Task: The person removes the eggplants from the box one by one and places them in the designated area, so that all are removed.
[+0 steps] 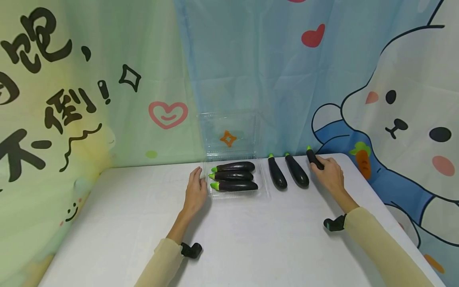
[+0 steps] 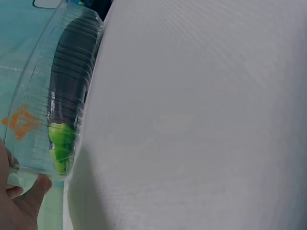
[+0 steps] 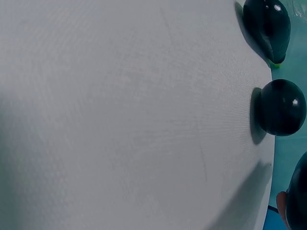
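The right hand (image 1: 330,174) grips an eggplant (image 1: 314,159), stem (image 1: 309,148) pointing away, the clear box (image 1: 263,182) to its left touched by the relaxed left hand (image 1: 196,194)

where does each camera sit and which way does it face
Head: on the head, facing forward and down; left hand, right hand and sleeves show.
Left wrist: worn there, facing the clear container; part of that hand shows.
Right wrist: worn there, facing table and eggplants; part of a finger shows.
Head and left wrist share the container.
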The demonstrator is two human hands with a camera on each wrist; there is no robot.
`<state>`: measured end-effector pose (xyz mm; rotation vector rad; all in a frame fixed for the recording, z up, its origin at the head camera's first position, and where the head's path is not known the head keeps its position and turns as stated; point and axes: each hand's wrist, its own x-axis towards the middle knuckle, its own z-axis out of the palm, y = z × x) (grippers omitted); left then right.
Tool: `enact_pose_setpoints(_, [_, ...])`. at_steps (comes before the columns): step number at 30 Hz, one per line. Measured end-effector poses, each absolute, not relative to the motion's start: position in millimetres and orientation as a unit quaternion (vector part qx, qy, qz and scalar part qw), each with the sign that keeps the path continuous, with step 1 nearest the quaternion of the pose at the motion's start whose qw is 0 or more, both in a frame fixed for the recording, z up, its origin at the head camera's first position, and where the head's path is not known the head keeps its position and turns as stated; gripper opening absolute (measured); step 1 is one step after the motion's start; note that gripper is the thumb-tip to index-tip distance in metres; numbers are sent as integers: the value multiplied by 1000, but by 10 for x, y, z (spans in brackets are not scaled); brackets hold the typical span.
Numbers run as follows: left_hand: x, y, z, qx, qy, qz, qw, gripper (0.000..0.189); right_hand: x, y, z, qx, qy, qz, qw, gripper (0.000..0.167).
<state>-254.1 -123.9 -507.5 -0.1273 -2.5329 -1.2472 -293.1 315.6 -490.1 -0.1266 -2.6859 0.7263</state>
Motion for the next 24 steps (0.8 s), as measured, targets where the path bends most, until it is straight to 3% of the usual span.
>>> enact_pose_setpoints(24, [-2535,-1223,-5077,-50,-882,-431,183,46,-3073,3069,-4920,-79,-957,259,103,50])
